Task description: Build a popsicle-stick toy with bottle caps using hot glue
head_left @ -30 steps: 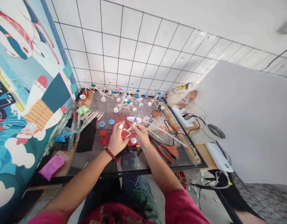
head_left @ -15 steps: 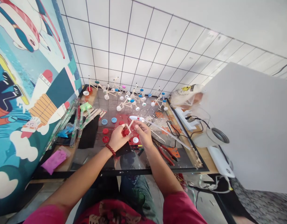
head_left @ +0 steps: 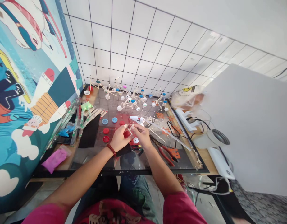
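Over the middle of the table my left hand (head_left: pixel 118 139) and my right hand (head_left: pixel 142 136) meet, fingertips almost touching. Both pinch a small frame of thin wooden sticks (head_left: pixel 130 129), partly hidden by the fingers. Red bottle caps (head_left: pixel 106 131) and light blue bottle caps (head_left: pixel 105 121) lie left of my hands, and a white bottle cap (head_left: pixel 135 140) sits just below them. Beyond my right fingertips rests a white glue gun (head_left: pixel 137 119) on a red patch of the table.
Along the back stand several stick-and-cap models (head_left: pixel 134 101). To the right are red-handled pliers (head_left: pixel 166 154), a clear glue stick (head_left: pixel 168 132), wood scraps (head_left: pixel 152 119) and a black cable (head_left: pixel 173 133). A pink packet (head_left: pixel 55 159) and black sheet (head_left: pixel 88 133) lie left.
My right hand has moved slightly left and closed its fingertips on the stick frame, which has turned a little. My left hand keeps its hold. The view has shifted slightly.
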The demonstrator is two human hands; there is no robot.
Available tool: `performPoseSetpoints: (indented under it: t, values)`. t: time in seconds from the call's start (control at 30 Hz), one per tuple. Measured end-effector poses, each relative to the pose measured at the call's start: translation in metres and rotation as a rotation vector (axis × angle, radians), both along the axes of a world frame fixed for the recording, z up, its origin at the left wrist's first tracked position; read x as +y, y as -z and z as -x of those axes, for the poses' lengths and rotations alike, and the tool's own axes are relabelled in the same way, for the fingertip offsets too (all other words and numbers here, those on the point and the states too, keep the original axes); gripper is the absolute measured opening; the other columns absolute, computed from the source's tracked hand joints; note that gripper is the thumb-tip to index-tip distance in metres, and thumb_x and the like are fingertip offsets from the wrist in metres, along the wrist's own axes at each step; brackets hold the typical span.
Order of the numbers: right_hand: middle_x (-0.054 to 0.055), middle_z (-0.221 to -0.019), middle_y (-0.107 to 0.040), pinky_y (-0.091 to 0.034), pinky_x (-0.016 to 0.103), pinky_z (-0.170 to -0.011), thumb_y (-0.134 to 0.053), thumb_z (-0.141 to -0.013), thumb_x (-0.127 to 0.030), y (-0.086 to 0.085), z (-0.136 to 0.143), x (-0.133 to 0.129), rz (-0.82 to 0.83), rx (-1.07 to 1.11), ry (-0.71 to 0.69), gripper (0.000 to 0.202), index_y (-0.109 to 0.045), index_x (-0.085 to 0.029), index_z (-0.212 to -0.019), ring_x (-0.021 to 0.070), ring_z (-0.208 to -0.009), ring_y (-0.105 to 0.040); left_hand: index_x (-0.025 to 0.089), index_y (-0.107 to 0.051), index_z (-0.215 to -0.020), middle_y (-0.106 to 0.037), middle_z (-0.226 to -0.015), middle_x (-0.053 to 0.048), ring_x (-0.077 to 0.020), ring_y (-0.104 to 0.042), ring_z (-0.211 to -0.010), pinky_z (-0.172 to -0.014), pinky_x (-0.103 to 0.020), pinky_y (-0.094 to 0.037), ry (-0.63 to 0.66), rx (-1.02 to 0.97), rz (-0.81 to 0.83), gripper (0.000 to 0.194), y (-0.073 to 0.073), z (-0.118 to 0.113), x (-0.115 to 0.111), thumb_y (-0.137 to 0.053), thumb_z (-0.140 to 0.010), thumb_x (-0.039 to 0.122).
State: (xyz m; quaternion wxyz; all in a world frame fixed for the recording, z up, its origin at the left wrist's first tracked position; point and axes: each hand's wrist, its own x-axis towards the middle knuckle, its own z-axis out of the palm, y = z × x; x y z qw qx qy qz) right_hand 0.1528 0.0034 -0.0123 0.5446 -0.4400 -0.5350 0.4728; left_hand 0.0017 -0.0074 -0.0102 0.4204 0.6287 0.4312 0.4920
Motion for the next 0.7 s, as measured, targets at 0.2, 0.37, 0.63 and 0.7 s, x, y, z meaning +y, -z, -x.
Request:
performPoseSetpoints:
  t: [0.2, 0.37, 0.63, 0.7]
  values:
    - [0.003, -0.088, -0.075, -0.052, 0.035, -0.083, -0.075, -0.079, -0.042, -0.004, 0.001, -0.003, -0.088, -0.08, 0.109, 0.018, -0.079, -0.026, -0.086, 0.0204, -0.084, -0.066, 0.023, -0.072, -0.101, -0.069, -0.106, -0.008, -0.0255, -0.064, -0.103, -0.097, -0.039, -0.047, 0.0, 0.028, -0.08, 0.03, 0.003, -0.002, -0.001, -0.073, -0.073, 0.017]
    - [0.001, -0.077, -0.071, -0.049, 0.033, -0.077, -0.07, -0.084, -0.043, -0.004, -0.001, -0.004, -0.124, -0.122, 0.144, 0.02, -0.078, -0.025, -0.078, 0.0184, -0.077, -0.062, 0.023, -0.072, -0.104, -0.068, -0.111, -0.009, -0.0248, -0.062, -0.109, -0.101, -0.039, -0.045, 0.065, -0.03, -0.101, 0.028, -0.003, -0.001, -0.002, -0.073, -0.076, 0.021]
    - [0.001, -0.072, -0.068, -0.047, 0.032, -0.074, -0.072, -0.082, -0.044, -0.005, -0.002, -0.006, -0.108, -0.088, 0.076, 0.023, -0.076, -0.024, -0.072, 0.0171, -0.071, -0.059, 0.02, -0.072, -0.075, -0.07, -0.086, -0.005, -0.0204, -0.062, -0.086, -0.087, -0.032, -0.047, 0.159, -0.133, 0.099, 0.013, -0.014, 0.004, 0.002, -0.074, -0.076, 0.033]
    - [0.001, -0.071, -0.067, -0.046, 0.032, -0.073, -0.072, -0.082, -0.044, -0.005, -0.002, -0.006, -0.1, -0.081, 0.066, 0.023, -0.076, -0.024, -0.072, 0.0168, -0.07, -0.058, 0.02, -0.071, -0.072, -0.069, -0.078, -0.004, -0.0188, -0.06, -0.078, -0.081, -0.03, -0.048, 0.191, -0.141, 0.147, 0.018, -0.011, 0.003, 0.003, -0.074, -0.076, 0.037]
